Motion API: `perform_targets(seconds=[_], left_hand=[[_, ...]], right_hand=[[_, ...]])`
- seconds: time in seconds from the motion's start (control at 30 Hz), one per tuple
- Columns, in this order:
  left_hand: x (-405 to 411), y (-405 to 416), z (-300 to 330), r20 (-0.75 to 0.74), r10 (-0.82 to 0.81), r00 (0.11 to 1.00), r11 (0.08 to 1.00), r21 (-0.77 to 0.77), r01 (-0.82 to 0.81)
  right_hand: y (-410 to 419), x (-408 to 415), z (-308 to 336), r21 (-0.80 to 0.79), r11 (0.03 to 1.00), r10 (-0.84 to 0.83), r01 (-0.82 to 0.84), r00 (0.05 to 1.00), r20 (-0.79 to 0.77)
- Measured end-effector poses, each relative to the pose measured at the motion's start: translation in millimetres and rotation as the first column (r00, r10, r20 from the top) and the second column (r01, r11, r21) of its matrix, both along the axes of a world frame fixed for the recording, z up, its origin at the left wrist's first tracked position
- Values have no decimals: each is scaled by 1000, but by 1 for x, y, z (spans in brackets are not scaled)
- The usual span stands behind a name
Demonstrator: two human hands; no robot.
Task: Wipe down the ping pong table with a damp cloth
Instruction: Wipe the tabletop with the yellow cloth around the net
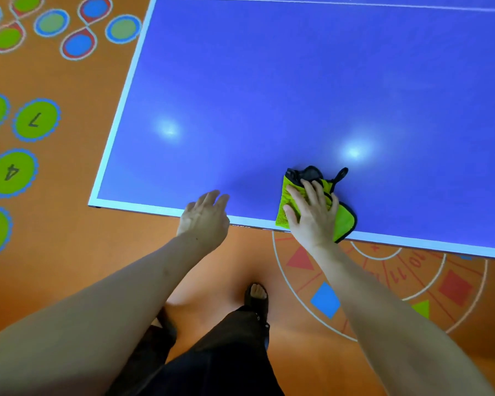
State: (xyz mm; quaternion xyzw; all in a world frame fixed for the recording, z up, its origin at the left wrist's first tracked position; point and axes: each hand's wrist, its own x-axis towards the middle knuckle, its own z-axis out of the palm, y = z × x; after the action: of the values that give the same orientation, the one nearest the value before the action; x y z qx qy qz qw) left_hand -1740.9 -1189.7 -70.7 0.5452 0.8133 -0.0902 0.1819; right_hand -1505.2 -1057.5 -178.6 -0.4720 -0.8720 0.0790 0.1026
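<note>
the right hand [313, 217] presses flat, fingers spread, on a green cloth [345, 221] with black edging, which lies at the near white edge of the blue bench [269, 95]. the left hand [205, 217] rests just beside that edge, its grip apart, fingers relaxed and holding nothing. the bench top around the cloth shows two glare spots. below lies an orange floor [69, 252] with numbered green circles [36, 120] to the left and a ringed pattern of coloured shapes [325, 300] under the right arm.
</note>
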Motion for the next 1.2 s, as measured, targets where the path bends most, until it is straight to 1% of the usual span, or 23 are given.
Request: perform_targets(seconds=[0.17,0.27,0.47,0.53,0.63,0.73,0.8,0.93,1.07,1.13,1.2], left_hand=[[-64,-37,2,-6,73,997,997,14,-73],[-114,-68,-1,9,155,988,988,16,-155],[-219,-146,-5,19,292,956,955,55,-293],[-252,-178,-7,56,361,931,930,59,-364],[-301,-227,-6,104,487,867,867,64,-494],[-348,-273,1,114,565,817,813,88,-575],[-378,-303,7,119,611,782,775,108,-622],[-425,-348,25,158,701,696,680,144,-718],[-465,-368,61,244,723,647,619,189,-763],[-487,-366,84,283,714,641,603,217,-767],[-509,-358,110,311,700,643,590,256,-766]], right_hand=[[-42,-91,1,-27,996,85,-85,996,7],[-62,-148,0,-54,987,153,-151,988,21],[-100,-284,-6,-29,947,321,-320,947,30],[-120,-333,-8,-29,924,382,-382,924,17],[-157,-403,-10,-30,883,469,-469,883,-11],[-191,-462,-9,9,799,602,-602,798,-31],[-211,-497,-7,-5,756,655,-655,755,-23],[-251,-559,19,-136,779,601,-612,791,-113],[-291,-614,90,-251,802,443,-543,821,-360],[-301,-632,127,-254,820,368,-514,811,-454],[-302,-644,159,-235,830,337,-506,791,-511]])
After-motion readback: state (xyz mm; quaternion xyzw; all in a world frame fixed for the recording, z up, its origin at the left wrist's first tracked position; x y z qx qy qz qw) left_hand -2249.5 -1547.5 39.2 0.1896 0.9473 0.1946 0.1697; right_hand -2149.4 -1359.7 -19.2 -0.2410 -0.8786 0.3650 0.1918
